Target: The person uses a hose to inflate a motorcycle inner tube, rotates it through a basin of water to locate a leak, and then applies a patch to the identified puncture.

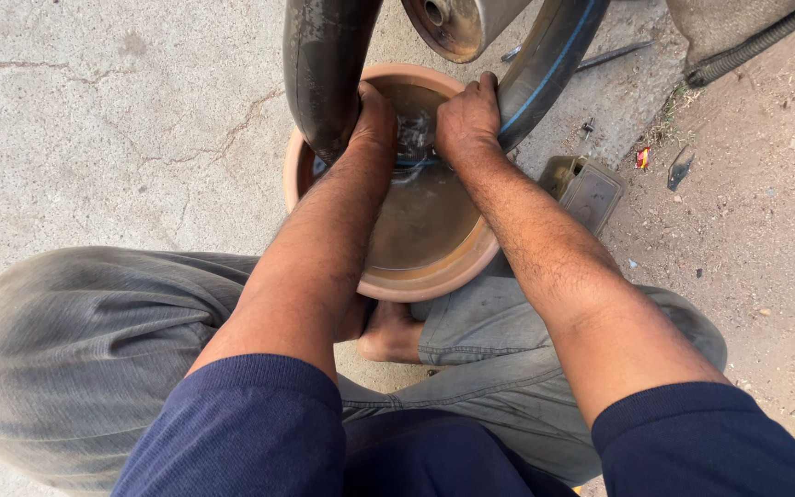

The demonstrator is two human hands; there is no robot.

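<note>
Hands (374, 120) pressing tube (324, 64), basin (434, 281), box (586, 189)

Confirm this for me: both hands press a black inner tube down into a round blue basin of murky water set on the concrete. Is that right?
Not quite. The head view shows the basin is terracotta orange, not blue. The rest holds: the left hand and right hand both press the black inner tube down into murky water, and the round basin sits on the concrete.
</note>
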